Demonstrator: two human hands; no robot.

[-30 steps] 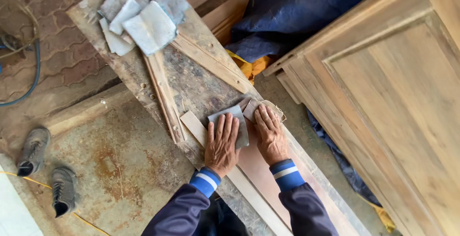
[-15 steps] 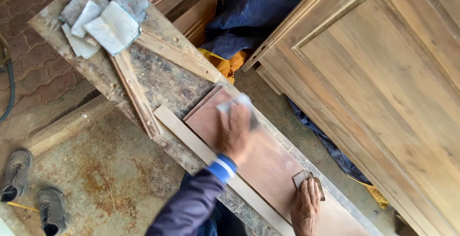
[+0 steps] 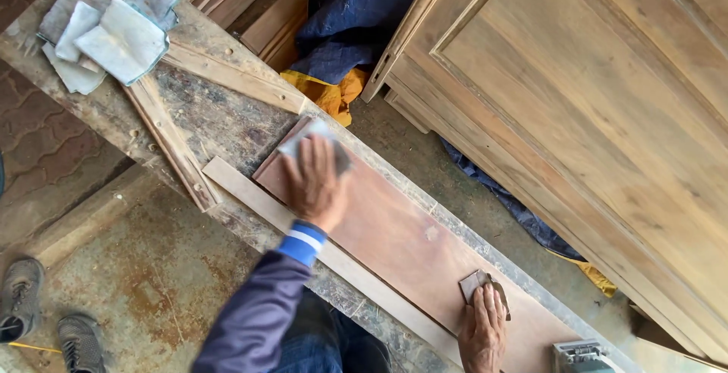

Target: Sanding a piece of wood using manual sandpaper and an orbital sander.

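Fingers [image 3: 322, 159] of the left hand [image 3: 315, 180] lie flat and close together on a grey sheet of sandpaper [image 3: 311, 136], pressing it to the far end of a reddish-brown board [image 3: 402, 240]. The board rests lengthwise on a worn plank workbench [image 3: 227, 126], against a pale wooden strip [image 3: 250, 191]. Half a second ago this hand was nearer the board's middle; it has since slid up toward the end, a sign the rubbing stroke is running the length of the surface. Near the bottom edge, the right hand [image 3: 481, 327] stays planted, fingers together over a small brown scrap of abrasive [image 3: 474, 282], steadying the board. A pile of used sandpaper sheets [image 3: 106, 36] sits at the bench's far corner; a large panelled door [image 3: 591, 115] lies alongside.
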